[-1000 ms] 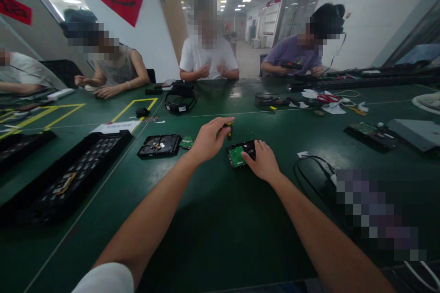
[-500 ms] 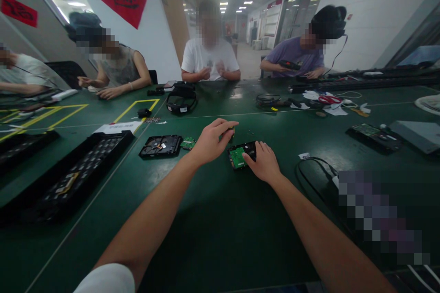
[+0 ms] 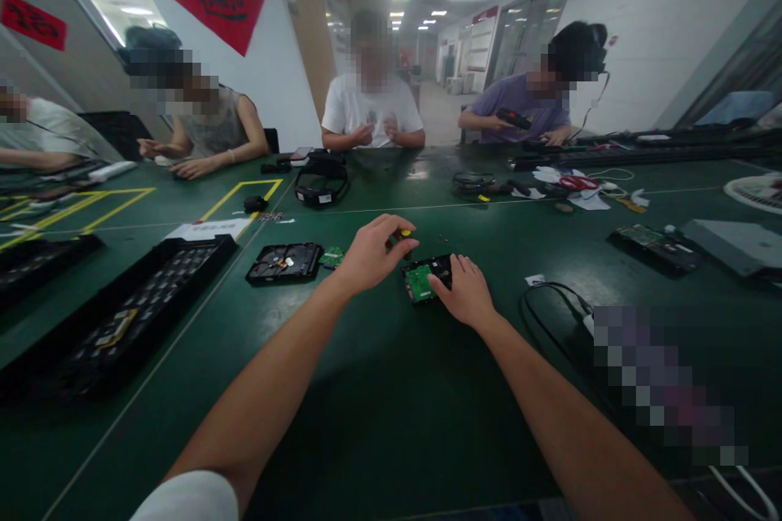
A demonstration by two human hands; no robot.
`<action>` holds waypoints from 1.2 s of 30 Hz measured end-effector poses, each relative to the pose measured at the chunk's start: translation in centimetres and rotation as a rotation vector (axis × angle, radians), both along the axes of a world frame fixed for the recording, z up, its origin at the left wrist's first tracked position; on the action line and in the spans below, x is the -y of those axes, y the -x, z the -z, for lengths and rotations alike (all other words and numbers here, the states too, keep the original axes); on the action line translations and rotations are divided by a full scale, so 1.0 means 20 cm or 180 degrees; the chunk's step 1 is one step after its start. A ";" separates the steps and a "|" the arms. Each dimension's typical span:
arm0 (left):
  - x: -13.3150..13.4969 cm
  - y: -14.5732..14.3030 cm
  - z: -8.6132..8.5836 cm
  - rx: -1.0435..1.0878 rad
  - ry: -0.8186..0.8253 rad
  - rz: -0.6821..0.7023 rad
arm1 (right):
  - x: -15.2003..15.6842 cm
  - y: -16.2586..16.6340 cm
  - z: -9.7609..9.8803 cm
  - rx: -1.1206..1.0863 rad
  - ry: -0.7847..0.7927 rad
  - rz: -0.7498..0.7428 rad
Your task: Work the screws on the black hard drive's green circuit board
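A hard drive (image 3: 420, 281) lies on the green table, its green circuit board facing up. My right hand (image 3: 467, 289) rests over its right side, thumb on the board and fingers at the far edge, gripping it. Above the drive's far left corner is my left hand (image 3: 375, 252), with fingers curled around a small yellow-topped screwdriver (image 3: 406, 234). Most of that tool is hidden by the fingers, and I cannot tell whether its tip touches the drive. Tiny loose pieces (image 3: 444, 239) lie just beyond the drive.
To the left sit another hard drive (image 3: 286, 263), a loose green circuit board (image 3: 333, 257) and a long black tray (image 3: 131, 313). At right are a black cable (image 3: 553, 286), another drive-like unit (image 3: 653, 249) and a grey box (image 3: 733, 246). Several people sit across the table.
My left thumb and forefinger have parted slightly, showing more of the screwdriver's yellow top. My right hand stays on the hard drive. The view has shifted slightly.
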State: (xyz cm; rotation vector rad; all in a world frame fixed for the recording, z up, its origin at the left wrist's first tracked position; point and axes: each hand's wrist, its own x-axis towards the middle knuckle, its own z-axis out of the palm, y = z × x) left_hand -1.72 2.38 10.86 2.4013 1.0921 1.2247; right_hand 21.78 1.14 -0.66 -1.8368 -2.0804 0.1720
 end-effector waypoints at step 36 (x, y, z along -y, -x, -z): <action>-0.06 -0.05 -0.02 0.1931 0.2641 0.1080 | 0.01 0.00 -0.02 -0.0078 -0.0026 0.0033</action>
